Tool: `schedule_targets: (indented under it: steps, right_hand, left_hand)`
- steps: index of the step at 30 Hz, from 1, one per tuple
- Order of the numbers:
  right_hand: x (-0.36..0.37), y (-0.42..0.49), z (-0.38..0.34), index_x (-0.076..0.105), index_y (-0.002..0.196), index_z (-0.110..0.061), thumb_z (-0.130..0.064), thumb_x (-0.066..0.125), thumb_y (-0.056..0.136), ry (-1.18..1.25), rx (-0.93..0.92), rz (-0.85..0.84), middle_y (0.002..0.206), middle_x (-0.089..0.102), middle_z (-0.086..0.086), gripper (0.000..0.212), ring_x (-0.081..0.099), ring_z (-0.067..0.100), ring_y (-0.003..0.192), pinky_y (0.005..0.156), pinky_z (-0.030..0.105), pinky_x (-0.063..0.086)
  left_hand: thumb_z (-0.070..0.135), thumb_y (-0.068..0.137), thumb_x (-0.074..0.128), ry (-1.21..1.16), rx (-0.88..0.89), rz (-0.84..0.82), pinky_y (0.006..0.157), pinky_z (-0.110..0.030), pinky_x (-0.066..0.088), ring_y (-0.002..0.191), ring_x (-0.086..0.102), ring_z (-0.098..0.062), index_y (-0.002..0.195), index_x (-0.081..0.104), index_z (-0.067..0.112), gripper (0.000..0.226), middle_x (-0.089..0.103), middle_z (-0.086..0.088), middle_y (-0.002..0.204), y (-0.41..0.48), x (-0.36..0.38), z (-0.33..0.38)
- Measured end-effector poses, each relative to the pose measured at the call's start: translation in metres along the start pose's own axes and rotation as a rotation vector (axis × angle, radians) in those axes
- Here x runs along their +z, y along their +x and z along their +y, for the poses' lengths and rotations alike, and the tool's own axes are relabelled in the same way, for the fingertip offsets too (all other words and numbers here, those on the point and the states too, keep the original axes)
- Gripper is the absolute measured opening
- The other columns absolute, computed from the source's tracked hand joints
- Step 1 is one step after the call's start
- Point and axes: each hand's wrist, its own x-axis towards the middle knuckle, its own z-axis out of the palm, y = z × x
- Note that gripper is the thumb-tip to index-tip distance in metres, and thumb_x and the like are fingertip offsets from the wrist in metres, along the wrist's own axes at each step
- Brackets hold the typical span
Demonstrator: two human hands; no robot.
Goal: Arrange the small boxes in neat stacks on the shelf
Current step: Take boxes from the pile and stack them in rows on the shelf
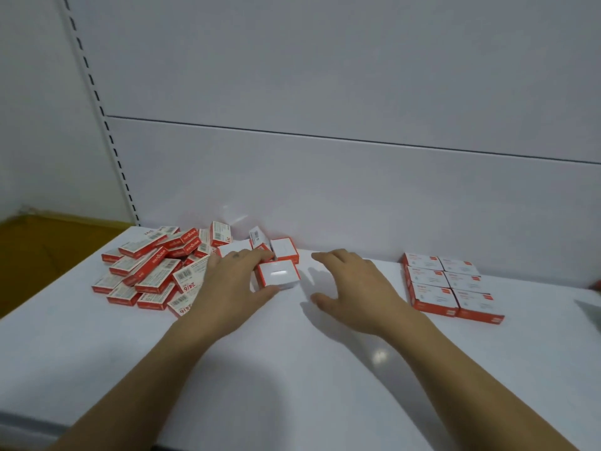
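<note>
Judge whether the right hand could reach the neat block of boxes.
Probably yes: the right hand is open, and only bare shelf separates it from the neat block of boxes.

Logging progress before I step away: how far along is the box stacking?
Done: a tidy block of boxes sits at the right of the shelf. In hand: the left hand grips one white-topped box; the right hand is open beside it. Left: the big loose pile at the left.

We see wide bare shelf in the middle and front. A messy pile of boxes blocks the left, neat boxes block the right, and the back wall stops us behind.
</note>
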Motion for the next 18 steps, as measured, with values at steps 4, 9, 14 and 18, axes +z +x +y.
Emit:
schedule_targets:
  steps: [4,9,14,18]
  right_hand:
    - [-0.014,-0.004,0.015,0.028,0.146,-0.031,-0.043,0.059,0.088,0.078,0.068,0.007,0.146,0.036,-0.008,0.068,0.042,0.016,0.129,0.103,0.031,0.036]
    - [-0.015,-0.012,0.039,0.031,0.144,-0.034,-0.041,0.067,0.083,0.194,0.197,0.071,0.144,0.037,-0.012,0.071,0.051,0.011,0.121,0.099,0.033,0.043]
    - [-0.004,-0.026,0.054,0.032,0.145,-0.033,-0.031,0.072,0.081,0.33,0.274,0.131,0.137,0.043,-0.012,0.075,0.056,0.004,0.105,0.094,0.027,0.046]
    - [0.003,-0.027,0.052,0.046,0.137,-0.029,-0.021,0.072,0.082,0.392,0.245,0.2,0.131,0.053,-0.012,0.061,0.058,0.0,0.098,0.093,0.026,0.048]
  left_hand:
    - [0.042,0.08,0.071,-0.055,0.146,0.025,0.102,-0.035,0.027,0.119,0.049,-0.012,0.128,0.053,0.032,0.053,0.058,0.013,0.128,0.015,0.003,0.021]
    - [0.034,0.082,0.072,-0.166,0.271,-0.036,0.101,-0.03,0.03,0.119,0.048,-0.012,0.129,0.052,0.03,0.052,0.057,0.012,0.128,0.036,0.022,0.049]
    - [0.03,0.087,0.067,-0.267,0.275,-0.093,0.1,-0.022,0.027,0.121,0.038,-0.007,0.132,0.048,0.031,0.05,0.05,0.015,0.133,0.033,0.048,0.063]
    - [0.032,0.085,0.069,-0.254,0.335,-0.119,0.094,-0.016,0.025,0.119,0.038,-0.004,0.133,0.048,0.032,0.053,0.051,0.014,0.132,0.027,0.055,0.056]
